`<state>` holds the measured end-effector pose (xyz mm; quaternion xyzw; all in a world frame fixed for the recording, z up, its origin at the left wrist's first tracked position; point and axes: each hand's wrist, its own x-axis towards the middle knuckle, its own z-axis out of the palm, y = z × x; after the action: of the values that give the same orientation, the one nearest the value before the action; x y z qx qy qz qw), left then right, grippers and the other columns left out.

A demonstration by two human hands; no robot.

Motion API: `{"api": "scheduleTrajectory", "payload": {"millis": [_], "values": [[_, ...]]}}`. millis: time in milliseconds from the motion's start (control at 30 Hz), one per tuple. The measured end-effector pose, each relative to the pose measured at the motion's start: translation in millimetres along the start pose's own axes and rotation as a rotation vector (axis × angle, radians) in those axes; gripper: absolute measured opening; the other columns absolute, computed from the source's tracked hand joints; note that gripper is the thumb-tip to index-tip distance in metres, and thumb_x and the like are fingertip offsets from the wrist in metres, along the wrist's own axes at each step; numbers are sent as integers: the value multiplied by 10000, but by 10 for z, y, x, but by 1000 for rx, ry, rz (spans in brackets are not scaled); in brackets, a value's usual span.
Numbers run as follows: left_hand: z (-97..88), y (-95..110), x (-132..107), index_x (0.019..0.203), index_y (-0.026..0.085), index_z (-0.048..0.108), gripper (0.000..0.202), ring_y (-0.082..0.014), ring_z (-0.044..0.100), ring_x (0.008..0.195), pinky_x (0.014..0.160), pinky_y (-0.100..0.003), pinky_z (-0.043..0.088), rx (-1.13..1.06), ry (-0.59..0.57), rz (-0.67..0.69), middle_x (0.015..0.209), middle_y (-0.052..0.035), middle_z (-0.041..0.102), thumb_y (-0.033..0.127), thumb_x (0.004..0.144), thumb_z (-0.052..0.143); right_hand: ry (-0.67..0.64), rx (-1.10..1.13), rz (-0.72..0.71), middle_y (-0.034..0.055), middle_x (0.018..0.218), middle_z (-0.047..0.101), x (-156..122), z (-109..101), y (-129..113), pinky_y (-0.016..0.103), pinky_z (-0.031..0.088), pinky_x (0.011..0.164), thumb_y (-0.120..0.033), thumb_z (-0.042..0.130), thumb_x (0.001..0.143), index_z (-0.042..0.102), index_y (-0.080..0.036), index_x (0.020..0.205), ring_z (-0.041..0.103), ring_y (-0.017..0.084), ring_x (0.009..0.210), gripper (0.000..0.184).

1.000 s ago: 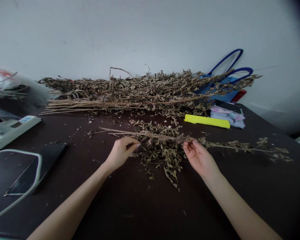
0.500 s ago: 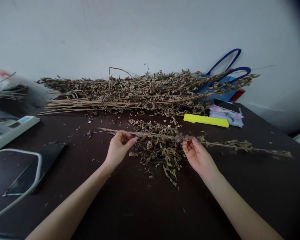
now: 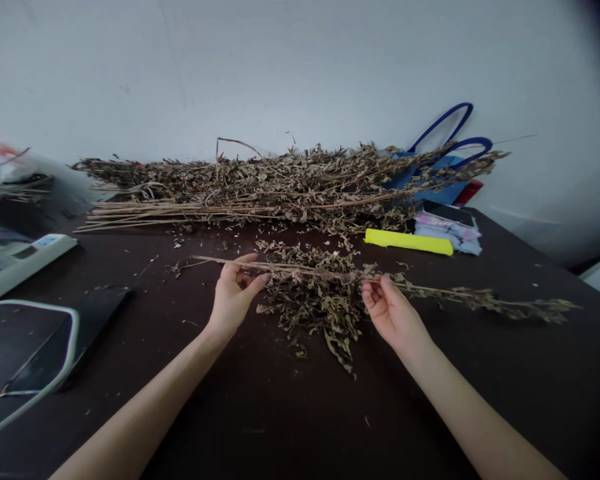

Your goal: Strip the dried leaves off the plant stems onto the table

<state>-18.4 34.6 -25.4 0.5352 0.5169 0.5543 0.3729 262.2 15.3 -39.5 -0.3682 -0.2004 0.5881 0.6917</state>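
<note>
A long dried plant stem (image 3: 305, 270) lies crosswise between my two hands, its leafy end stretching to the right. My left hand (image 3: 234, 293) holds it loosely near the bare end, with the index finger raised above the stem and the thumb apart below it. My right hand (image 3: 391, 310) pinches the stem farther right, thumb against curled fingers, by some withered leaves. Under the stem, between the hands, is a loose pile of dried leaves (image 3: 325, 313) on the dark table (image 3: 290, 413).
Behind lies a large bundle of dried stalks (image 3: 280, 183) along the wall. A yellow roll (image 3: 409, 241), a folded cloth (image 3: 450, 233) and a blue bag (image 3: 440, 183) are at right. At left are a power strip (image 3: 25, 260), a white cable (image 3: 73, 333) and a black phone-like slab (image 3: 55, 347).
My left index finger has lifted and the fingers have loosened round the stem. My right hand keeps its pinch. The whole view has shifted slightly.
</note>
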Motion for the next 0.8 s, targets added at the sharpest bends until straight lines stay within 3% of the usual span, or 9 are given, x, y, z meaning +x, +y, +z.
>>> {"api": "scheduleTrajectory", "payload": {"millis": [133, 267, 467, 800], "values": [[26, 66, -17, 1046, 167, 612, 351, -83, 473, 533, 499, -211, 399, -80, -83, -51, 670, 4, 571, 259, 711, 665, -3, 1, -4, 6, 728, 672, -5, 4, 7, 171, 560, 629, -237, 736, 692, 640, -165, 752, 643, 97, 682, 134], [84, 128, -48, 911, 147, 645, 222, -71, 505, 559, 514, -209, 426, -197, -140, -105, 882, -55, 646, 258, 720, 653, 8, 15, -4, 7, 726, 671, -1, -6, 19, 173, 563, 640, -240, 750, 677, 637, -158, 755, 648, 101, 691, 160], [106, 72, -47, 775, 139, 626, 159, -80, 519, 522, 515, -207, 438, -239, -126, -102, 608, 12, 581, 270, 700, 676, 8, 20, -2, -3, 714, 670, 14, -23, 25, 177, 567, 631, -240, 762, 661, 632, -156, 753, 645, 98, 682, 180], [110, 69, -46, 788, 142, 638, 144, -81, 504, 506, 504, -212, 433, -158, -127, -92, 611, -2, 587, 252, 697, 660, 8, 19, 3, 0, 716, 670, -3, -2, 19, 174, 566, 635, -239, 734, 698, 631, -163, 751, 649, 98, 685, 139]]}}
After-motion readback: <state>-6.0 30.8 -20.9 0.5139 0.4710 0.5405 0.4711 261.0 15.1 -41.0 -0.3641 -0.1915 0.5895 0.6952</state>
